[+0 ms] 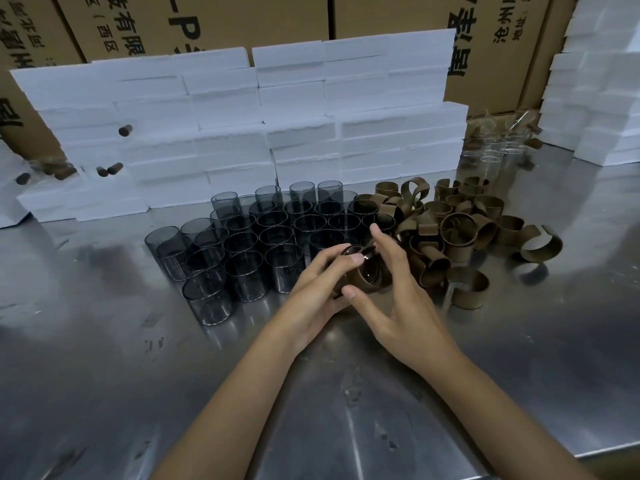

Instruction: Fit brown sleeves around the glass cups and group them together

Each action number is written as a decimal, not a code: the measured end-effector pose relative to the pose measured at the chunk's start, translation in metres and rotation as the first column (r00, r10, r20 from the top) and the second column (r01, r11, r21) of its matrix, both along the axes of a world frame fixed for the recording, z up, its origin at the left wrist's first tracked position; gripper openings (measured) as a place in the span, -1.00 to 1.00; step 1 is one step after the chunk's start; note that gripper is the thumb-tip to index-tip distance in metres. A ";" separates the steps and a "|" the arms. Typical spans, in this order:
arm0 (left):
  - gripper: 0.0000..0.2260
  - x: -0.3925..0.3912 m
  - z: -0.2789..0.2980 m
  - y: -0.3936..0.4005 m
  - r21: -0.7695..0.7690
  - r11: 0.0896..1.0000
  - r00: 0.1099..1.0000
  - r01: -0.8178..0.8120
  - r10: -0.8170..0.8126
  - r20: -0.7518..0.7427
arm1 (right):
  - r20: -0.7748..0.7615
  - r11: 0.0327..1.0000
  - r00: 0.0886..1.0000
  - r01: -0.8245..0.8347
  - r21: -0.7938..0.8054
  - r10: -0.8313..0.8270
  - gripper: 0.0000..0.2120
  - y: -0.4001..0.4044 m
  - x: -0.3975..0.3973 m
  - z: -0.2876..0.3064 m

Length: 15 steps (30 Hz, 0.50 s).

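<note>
Both hands met over the steel counter [104,358], working one cup [365,271] tipped on its side, mouth toward the camera, with a brown sleeve [360,284] around it. Left hand [313,289]: grip clamped on the cup, fingers curled over its top and left side, thumb at the lower rim. Right hand [394,299]: thumb pressed the sleeve's lower edge, palm along its right side, fingers mostly straight and spread, index raised; grip apart. Held cup was just above the counter, between the bare cups [249,244] on the left and the loose sleeve pile [450,223] on the right. Bare cups stood upright, packed close in rows. White boxes [242,133] stacked behind; cartons [381,15] behind those. More clear cups [498,147] far right at back, blurry.
</note>
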<state>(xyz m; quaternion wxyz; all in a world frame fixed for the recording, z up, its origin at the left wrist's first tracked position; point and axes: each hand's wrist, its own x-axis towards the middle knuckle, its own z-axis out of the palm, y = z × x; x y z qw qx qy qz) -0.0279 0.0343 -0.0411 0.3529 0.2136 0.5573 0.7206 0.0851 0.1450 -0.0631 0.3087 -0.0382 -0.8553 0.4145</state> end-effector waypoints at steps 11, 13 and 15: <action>-0.36 0.007 0.000 0.002 0.027 0.999 0.999 0.028 -0.029 0.019 | -0.046 0.987 0.998 -0.040 -0.159 0.033 -0.08 -0.001 0.000 0.001; -0.37 0.007 0.001 0.001 0.052 0.998 0.999 0.028 -0.030 0.029 | -0.070 0.917 0.997 -0.069 -0.394 0.044 -0.11 -0.004 0.001 0.008; -0.38 0.006 0.001 0.000 0.079 0.996 0.998 0.041 -0.044 0.035 | -0.058 0.838 0.998 -0.016 -0.546 -0.019 -0.19 -0.009 0.000 0.015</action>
